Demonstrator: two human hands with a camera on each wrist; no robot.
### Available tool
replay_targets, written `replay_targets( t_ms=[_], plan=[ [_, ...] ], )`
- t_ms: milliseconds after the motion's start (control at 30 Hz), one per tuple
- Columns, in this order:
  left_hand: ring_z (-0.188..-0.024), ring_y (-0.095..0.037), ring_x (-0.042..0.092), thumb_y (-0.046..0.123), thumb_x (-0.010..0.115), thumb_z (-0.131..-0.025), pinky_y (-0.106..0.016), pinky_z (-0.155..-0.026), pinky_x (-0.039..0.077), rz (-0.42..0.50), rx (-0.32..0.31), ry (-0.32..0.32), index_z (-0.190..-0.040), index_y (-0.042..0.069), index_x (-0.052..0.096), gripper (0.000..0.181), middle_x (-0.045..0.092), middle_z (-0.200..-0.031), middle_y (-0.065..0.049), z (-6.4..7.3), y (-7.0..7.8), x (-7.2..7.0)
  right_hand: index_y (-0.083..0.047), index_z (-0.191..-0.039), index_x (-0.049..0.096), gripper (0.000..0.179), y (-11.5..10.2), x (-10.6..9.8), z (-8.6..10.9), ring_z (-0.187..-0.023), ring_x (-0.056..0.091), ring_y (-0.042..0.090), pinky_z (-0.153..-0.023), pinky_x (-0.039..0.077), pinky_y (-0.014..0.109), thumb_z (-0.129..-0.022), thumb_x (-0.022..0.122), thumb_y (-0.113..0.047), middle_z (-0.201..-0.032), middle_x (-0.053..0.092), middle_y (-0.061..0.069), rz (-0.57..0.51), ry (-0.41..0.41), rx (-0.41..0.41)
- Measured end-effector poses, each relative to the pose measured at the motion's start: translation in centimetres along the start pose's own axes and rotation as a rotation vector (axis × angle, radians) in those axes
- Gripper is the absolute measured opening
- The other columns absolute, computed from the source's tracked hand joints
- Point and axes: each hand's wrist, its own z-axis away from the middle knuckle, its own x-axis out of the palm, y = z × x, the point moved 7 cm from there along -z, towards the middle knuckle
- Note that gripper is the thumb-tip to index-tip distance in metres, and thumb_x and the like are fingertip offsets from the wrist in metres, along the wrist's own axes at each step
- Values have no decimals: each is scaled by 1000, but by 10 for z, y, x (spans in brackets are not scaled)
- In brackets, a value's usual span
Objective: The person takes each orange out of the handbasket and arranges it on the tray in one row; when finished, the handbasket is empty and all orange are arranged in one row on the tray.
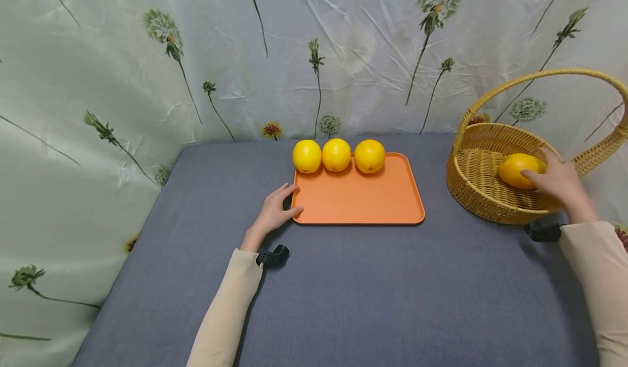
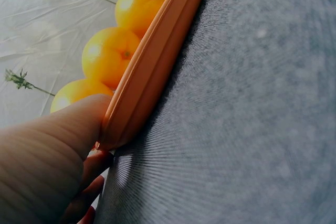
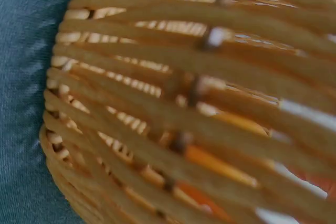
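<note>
An orange plastic tray [image 1: 358,198] lies on the table with three oranges in a row at its far edge: a left one [image 1: 307,156], a middle one [image 1: 336,155] and a right one [image 1: 369,156]. My left hand [image 1: 272,211] rests at the tray's left edge, thumb and fingers spread along the rim. In the left wrist view the thumb [image 2: 79,121] touches the tray's near corner. Inside the wicker basket [image 1: 483,203], my right hand [image 1: 561,179] holds another orange [image 1: 517,170], thumb in front, fingers behind. The right wrist view sees mainly basket weave [image 3: 157,103], with that hand mostly hidden.
The basket stands at the right of the grey-blue table [image 1: 343,290], its tall arched handle [image 1: 539,75] rising over the opening. A curtain with printed dandelions [image 1: 275,72] hangs behind the table and along its left side.
</note>
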Motion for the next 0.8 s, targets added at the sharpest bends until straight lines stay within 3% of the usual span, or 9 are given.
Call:
replay_targets(
  t_ms=[167, 333, 567, 800],
  plan=[
    [-142, -34, 29, 29, 65, -87, -58, -114, 23, 4, -10, -4, -140, 7, 44, 61, 42, -147, -14, 0, -1, 1, 2, -148, -6, 75, 2, 10, -4, -120, 7, 71, -87, 23, 77, -98, 32, -39, -132, 0, 57, 9, -69, 15],
    [-141, -35, 30, 28, 65, -87, -59, -113, 24, -3, -3, 4, -140, 7, 44, 61, 42, -147, -16, 0, -1, 1, -3, -149, -8, 78, 6, 16, -6, -120, 8, 69, -82, 26, 73, -97, 31, -46, -132, 4, 55, 32, -104, 23],
    [-142, -35, 29, 28, 66, -87, -58, -114, 23, 4, -11, 3, -140, 7, 44, 61, 41, -147, -15, -1, -1, 1, 4, -146, 10, 78, 5, 16, -7, -114, 20, 62, -76, 27, 65, -94, 38, -45, -128, 18, 47, 2, -19, 16],
    [-142, -35, 29, 28, 66, -87, -58, -114, 23, 5, -6, 1, -140, 7, 44, 61, 42, -147, -15, -1, 0, 0, 7, -139, 9, 82, 7, 22, -9, -110, 21, 61, -74, 31, 66, -90, 48, -46, -129, 12, 53, -97, 31, 69]
  ],
)
